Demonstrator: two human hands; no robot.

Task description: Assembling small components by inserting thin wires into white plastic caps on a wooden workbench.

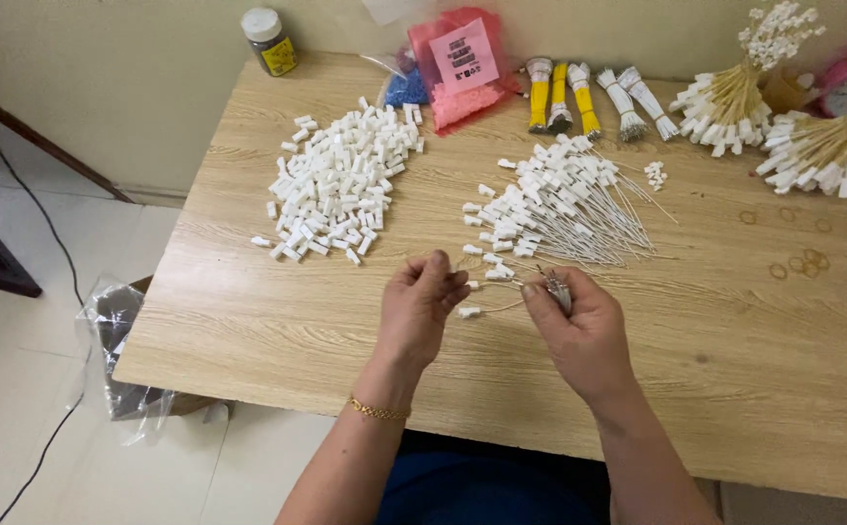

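On the table (248, 331): a heap of loose plastic caps (338, 185) at left-centre, a fanned pile of capped wires (560, 204) to its right, rubber bands (799, 261) scattered further right. Along the far edge, left to right: a jar (269, 41), a bag of beads (462, 68), tied wire bundles (589, 97), two sheaves of finished pieces (783, 122). At the near edge, left hand (422, 306) and right hand (579, 326) sit side by side before the wire pile; a plastic-lined bin (122, 350) stands on the floor left of the table.

- Bright, even, diffuse light fills the view; no glare anywhere.
- The hands cast only faint, soft shadows on the bench (278, 331).
- The bench's far edge bows, a wide-lens distortion.
- Focus is fair at the bench's middle; fine wires there look slightly soft.
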